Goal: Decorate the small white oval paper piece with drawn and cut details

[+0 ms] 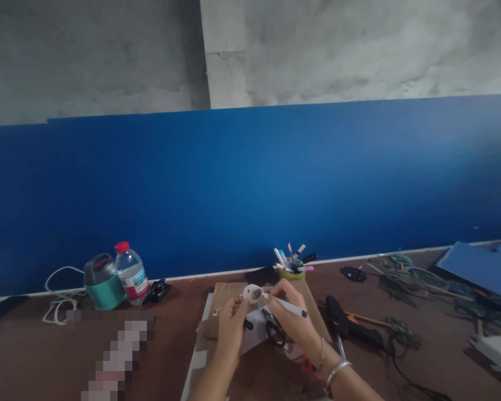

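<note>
My left hand [231,324] pinches the edge of a small white bird-shaped cutout [249,292] with a dark eye spot and a brownish patch. A short black piece, perhaps a pen cap [247,324], sticks out by the fingers of that hand. In my right hand [294,323] is a white marker pen [291,307], its dark end pointing right and its other end at the cutout. Black-handled scissors [274,329] lie beneath the hands on white paper [254,329]. Brown cardboard [229,291] is under and behind them.
A yellow-green cup of pens [292,274] stands behind the hands. To the right lie a black glue gun [353,326], wire bundles and a blue folder [484,270]. Leftward are a red-capped bottle [132,275], a teal container [106,291] and a white cable [58,303]. A blue partition [250,184] rises behind.
</note>
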`<state>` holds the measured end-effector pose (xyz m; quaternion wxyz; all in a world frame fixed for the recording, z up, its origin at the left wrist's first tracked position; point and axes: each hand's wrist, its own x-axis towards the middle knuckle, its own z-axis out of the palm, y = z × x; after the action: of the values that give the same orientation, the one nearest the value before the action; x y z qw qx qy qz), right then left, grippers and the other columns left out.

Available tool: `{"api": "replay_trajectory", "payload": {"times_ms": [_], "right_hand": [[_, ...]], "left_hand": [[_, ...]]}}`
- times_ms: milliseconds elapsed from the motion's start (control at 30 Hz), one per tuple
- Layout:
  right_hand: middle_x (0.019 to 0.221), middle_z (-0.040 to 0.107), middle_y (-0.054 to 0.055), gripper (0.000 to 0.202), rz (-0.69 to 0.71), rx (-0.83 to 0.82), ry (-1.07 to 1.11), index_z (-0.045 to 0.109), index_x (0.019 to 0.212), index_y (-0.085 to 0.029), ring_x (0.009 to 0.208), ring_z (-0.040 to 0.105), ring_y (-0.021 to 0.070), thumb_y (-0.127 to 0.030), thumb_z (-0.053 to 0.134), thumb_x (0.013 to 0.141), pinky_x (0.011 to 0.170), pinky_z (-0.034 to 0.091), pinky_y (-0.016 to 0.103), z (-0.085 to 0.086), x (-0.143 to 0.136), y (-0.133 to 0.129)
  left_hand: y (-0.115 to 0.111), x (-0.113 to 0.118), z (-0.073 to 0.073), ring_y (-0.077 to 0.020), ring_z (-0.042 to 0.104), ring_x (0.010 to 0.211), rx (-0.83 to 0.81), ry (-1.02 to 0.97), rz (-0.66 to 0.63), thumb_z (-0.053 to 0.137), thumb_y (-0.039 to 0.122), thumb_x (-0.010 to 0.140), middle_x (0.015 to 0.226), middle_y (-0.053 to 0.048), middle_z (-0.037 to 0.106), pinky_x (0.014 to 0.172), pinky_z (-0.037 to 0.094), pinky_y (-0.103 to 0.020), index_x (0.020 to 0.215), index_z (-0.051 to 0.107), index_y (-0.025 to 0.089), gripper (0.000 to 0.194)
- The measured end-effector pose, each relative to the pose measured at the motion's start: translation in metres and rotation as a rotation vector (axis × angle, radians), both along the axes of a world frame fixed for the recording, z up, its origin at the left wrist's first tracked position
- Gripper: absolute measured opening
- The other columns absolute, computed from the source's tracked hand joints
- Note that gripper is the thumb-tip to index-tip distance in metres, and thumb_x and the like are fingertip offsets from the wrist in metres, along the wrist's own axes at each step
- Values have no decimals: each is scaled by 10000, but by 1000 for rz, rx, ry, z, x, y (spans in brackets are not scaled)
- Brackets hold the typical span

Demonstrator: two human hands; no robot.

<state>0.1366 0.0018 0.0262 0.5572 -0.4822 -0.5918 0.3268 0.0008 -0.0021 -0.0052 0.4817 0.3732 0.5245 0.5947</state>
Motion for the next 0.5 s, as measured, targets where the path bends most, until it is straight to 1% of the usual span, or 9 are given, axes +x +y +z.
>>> {"api": "replay_trajectory", "payload": {"times_ms": [133, 233, 300, 400, 500], "right_hand": [[624, 594, -6, 109, -23, 6, -10, 457, 604, -213, 649, 574, 169, -232, 543, 669, 571, 418, 234, 1, 1, 1], [537, 507, -37, 131, -56, 24, -20, 442, 581, -214, 554, 496, 135, -236, 544, 661, 521, 383, 219, 3, 2, 2], [519, 480, -48, 127, -57, 27, -23, 437, 582, -212, 514, 441, 115, -235, 537, 657, 494, 361, 211, 2, 1, 3], [514, 478, -54, 115, -48, 33, -29, 434, 592, -212, 497, 423, 106, -227, 525, 659, 487, 352, 208, -1, 0, 4], [532, 509, -46, 96, -47, 48, -52, 445, 597, -211, 500, 444, 109, -213, 515, 663, 503, 364, 216, -5, -2, 4]], "left_hand": [[-2, 1, 4, -67, 365, 402, -17, -18, 10, 681, 472, 590, 435, 83, 388, 392, 242, -162, 639, 581, 167, 325], [-4, 2, 9, -75, 381, 411, -7, -31, 23, 687, 465, 578, 438, 73, 416, 402, 268, -172, 617, 584, 164, 321], [-5, 2, 11, -79, 393, 422, 3, -30, 22, 688, 469, 573, 449, 66, 442, 411, 282, -175, 612, 589, 164, 322], [-4, 2, 9, -85, 414, 442, 15, -26, 11, 683, 482, 576, 470, 59, 478, 427, 299, -175, 634, 600, 166, 332], [-1, 1, 3, -83, 405, 440, 14, 7, -3, 660, 512, 600, 479, 58, 482, 425, 285, -174, 664, 607, 165, 357]]}}
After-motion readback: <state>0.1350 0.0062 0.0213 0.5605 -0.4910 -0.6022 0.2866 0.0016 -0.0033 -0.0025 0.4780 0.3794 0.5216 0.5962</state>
